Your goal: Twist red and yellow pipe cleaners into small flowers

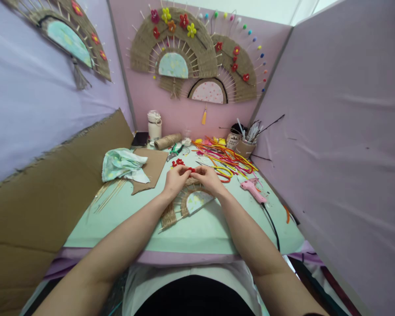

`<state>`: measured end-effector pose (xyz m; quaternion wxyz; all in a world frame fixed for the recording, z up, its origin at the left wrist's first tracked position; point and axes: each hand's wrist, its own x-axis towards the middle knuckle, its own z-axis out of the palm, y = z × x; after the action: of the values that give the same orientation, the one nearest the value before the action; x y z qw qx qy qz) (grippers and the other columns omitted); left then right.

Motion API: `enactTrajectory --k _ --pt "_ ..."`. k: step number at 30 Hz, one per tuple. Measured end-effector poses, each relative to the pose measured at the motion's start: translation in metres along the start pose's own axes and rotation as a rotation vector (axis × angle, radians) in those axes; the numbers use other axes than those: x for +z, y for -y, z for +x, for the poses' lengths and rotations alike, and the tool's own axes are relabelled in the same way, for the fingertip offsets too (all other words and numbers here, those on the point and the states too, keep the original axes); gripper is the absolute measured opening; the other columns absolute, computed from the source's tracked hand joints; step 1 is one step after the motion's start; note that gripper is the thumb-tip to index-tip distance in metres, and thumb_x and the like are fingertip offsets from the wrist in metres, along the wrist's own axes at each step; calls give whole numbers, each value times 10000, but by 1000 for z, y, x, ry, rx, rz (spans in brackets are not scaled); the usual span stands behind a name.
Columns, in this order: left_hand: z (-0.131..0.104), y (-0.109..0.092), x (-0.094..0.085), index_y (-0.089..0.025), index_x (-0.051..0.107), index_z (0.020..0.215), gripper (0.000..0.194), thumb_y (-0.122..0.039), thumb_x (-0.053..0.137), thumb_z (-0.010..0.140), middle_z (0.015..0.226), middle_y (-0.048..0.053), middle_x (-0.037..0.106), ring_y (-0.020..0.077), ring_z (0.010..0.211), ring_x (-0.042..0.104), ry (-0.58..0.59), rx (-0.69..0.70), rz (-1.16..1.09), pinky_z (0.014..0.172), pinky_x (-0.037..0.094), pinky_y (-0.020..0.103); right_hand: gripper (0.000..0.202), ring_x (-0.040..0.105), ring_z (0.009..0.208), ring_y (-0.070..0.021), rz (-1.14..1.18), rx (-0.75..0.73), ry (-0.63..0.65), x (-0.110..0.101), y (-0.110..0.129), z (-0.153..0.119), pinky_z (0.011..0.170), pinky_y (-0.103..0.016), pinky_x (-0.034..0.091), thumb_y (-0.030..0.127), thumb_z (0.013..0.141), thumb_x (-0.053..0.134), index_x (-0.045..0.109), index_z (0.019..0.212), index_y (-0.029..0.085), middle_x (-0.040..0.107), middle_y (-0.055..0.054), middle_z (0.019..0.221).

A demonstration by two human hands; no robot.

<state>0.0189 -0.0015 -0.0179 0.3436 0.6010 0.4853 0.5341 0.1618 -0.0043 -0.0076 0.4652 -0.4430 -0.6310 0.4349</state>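
Note:
My left hand (pixel 175 180) and my right hand (pixel 210 179) meet over the middle of the table, fingertips pinched together. Between them is a small bent piece of red pipe cleaner (pixel 192 170). Its exact shape is partly covered by my fingers. Below my hands lies a half-round fan (pixel 169 215) woven of twine on thin sticks, with a pale green-and-yellow cloth centre (pixel 197 199). My hands hide its upper part. Just behind my left hand rest bent red pipe cleaner pieces (pixel 178 162).
Loose pipe cleaners (pixel 237 162) spread at the back right, near a pink glue gun (pixel 254 191) with a black cord. Left lie crumpled cloth (pixel 123 164), cardboard (pixel 156 164) and thin sticks (pixel 110 195). Behind stand a bottle (pixel 154 126), twine roll (pixel 167 141), green-handled pliers (pixel 175 151) and a tool cup (pixel 244 149).

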Motion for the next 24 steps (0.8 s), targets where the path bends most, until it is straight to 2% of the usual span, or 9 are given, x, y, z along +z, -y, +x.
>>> enactTrajectory --k 6,9,14,19,22,24 --pt "-1 -7 2 -128 611 714 159 -258 663 639 611 21 639 121 558 583 67 -254 -282 571 462 244 223 507 575 -104 72 76 -20 0 0 -1 557 -225 388 343 637 633 605 732 144 609 -1 654" --pt "-3 -11 2 -130 609 763 194 -256 673 630 639 26 645 126 581 594 99 -312 -327 565 461 240 214 474 545 -96 26 77 -21 -1 -3 0 524 -218 365 350 651 611 599 708 144 586 8 614" --pt "0 -2 0 -138 622 732 185 -289 664 634 625 7 622 112 536 545 100 -203 -159 513 415 227 188 473 563 -107 -130 -7 -31 1 -10 2 531 -224 356 340 688 566 588 694 154 571 15 611" --pt "5 9 -1 -144 641 682 139 -275 649 634 652 12 643 128 613 570 39 -24 53 609 433 240 115 470 579 -115 -338 -153 -135 6 -10 0 590 -247 366 270 699 522 575 666 174 567 19 614" --pt "7 6 -4 -142 648 751 181 -306 601 694 670 18 648 128 602 581 81 -60 -35 580 436 235 139 467 579 -114 -288 -130 -142 5 -8 1 580 -243 364 292 703 524 585 681 169 570 14 618" --pt "7 2 -6 -140 647 871 231 -308 548 746 655 16 644 118 570 580 165 -112 -151 554 436 227 165 458 565 -110 -196 -65 -123 3 -5 1 550 -233 354 316 698 535 588 681 161 563 13 602"
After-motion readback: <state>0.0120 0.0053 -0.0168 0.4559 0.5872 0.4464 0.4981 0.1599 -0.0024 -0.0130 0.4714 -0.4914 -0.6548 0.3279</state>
